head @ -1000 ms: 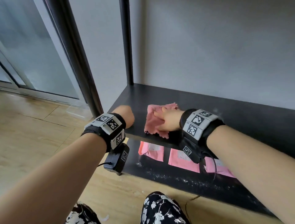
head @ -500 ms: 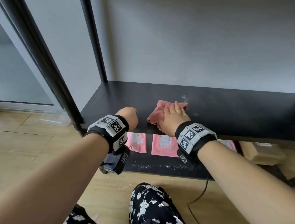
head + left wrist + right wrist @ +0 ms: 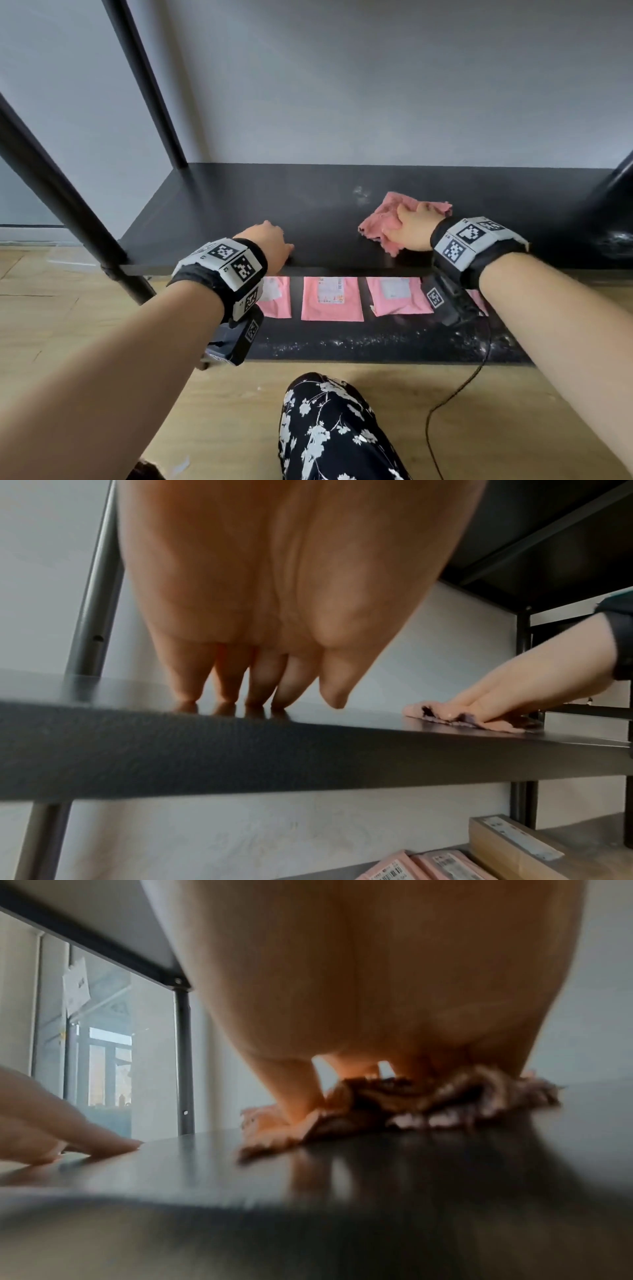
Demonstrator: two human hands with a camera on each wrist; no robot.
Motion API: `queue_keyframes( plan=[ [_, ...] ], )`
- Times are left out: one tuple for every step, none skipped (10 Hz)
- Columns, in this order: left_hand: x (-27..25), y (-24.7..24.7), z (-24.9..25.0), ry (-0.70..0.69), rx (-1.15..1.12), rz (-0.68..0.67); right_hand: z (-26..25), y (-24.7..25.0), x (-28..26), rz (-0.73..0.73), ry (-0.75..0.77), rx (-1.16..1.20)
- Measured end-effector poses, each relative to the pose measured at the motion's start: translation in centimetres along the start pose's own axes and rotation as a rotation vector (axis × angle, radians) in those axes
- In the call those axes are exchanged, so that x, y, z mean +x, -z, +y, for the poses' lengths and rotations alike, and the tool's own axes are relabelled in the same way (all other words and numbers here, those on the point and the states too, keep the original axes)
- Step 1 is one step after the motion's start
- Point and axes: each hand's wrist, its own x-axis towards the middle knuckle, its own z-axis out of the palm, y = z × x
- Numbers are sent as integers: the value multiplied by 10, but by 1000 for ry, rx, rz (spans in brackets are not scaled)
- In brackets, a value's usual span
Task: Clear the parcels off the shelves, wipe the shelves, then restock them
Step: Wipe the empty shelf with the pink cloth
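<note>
while pink parcels (image 3: 331, 298) lie in a row on the lower shelf (image 3: 342, 346), with a brown carton (image 3: 514, 845) further right, black posts (image 3: 68, 212) frame the left end of the middle shelf (image 3: 274, 202). the right hand (image 3: 412, 229) presses a crumpled pink cloth (image 3: 380, 221) flat on that shelf, right of centre, fingers spread over it. the left hand (image 3: 269, 241) rests straight fingertips (image 3: 186, 696) on the near edge, holding nothing, well apart from the cloth.
</note>
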Motion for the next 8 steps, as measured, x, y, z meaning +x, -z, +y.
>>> queue_keyframes(
  plan=[
    [5,9,1,-12,49,-44,-7,15,9,-78,61,57],
    [13,21,6,4,47,-60,-22,24,19,-92,160,134],
    [20,32,6,42,4,-56,-34,32,33,-112,198,178],
    [30,39,-2,67,-33,-43,-54,39,48,-149,221,162],
    [39,44,-15,108,-80,-53,-86,44,59,-181,268,160],
    [49,49,-30,146,-121,-56,-122,48,70,-213,376,135],
    [58,51,-46,176,-152,-25,-166,39,89,-281,509,35],
    [62,52,-50,217,-176,-20,-176,36,102,-109,564,-137]
  ],
)
